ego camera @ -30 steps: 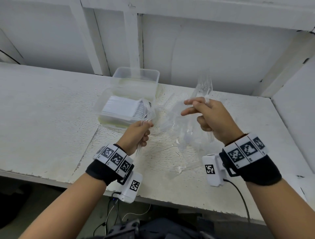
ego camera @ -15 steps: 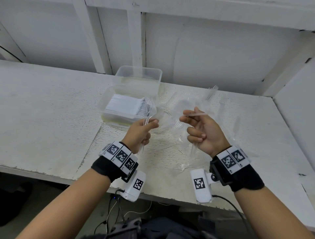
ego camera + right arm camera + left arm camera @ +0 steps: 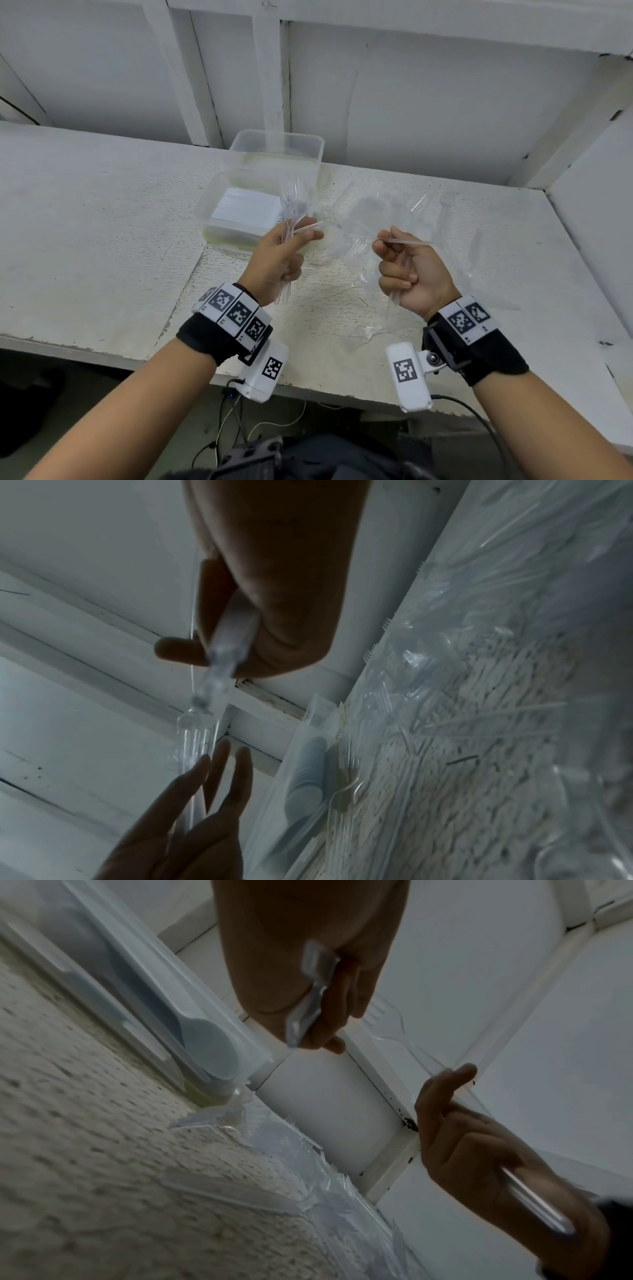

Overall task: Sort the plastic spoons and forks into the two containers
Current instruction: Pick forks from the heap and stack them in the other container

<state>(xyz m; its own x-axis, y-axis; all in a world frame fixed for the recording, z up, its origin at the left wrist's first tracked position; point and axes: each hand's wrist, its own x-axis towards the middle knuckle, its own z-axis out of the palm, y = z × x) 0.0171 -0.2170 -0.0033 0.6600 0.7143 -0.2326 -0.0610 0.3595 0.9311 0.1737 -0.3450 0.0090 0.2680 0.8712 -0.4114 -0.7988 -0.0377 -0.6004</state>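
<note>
My left hand (image 3: 291, 246) grips a bundle of clear plastic forks (image 3: 294, 205), tines up, just in front of the near container (image 3: 209, 219), which holds a stack of white spoons (image 3: 246, 209). Behind it stands a second clear container (image 3: 277, 150). My right hand (image 3: 400, 270) is turned palm up. It pinches one clear fork (image 3: 407, 242) level between thumb and forefinger and holds more fork handles (image 3: 397, 294) in its curled fingers. In the left wrist view the fork handles (image 3: 308, 996) stick out of the left hand (image 3: 308, 961). The right hand (image 3: 270, 601) shows a fork's tines (image 3: 198, 729) pointing towards the left hand.
A crumpled clear bag with a heap of loose clear forks (image 3: 394, 219) lies on the white table (image 3: 102, 240) between and beyond my hands. A white wall and beams close off the back and right. The table's front edge is near my wrists.
My right hand came down from a raised position and turned palm up, with a fork now lying level in its fingertips. My left hand lifted its fork bundle slightly towards the containers.
</note>
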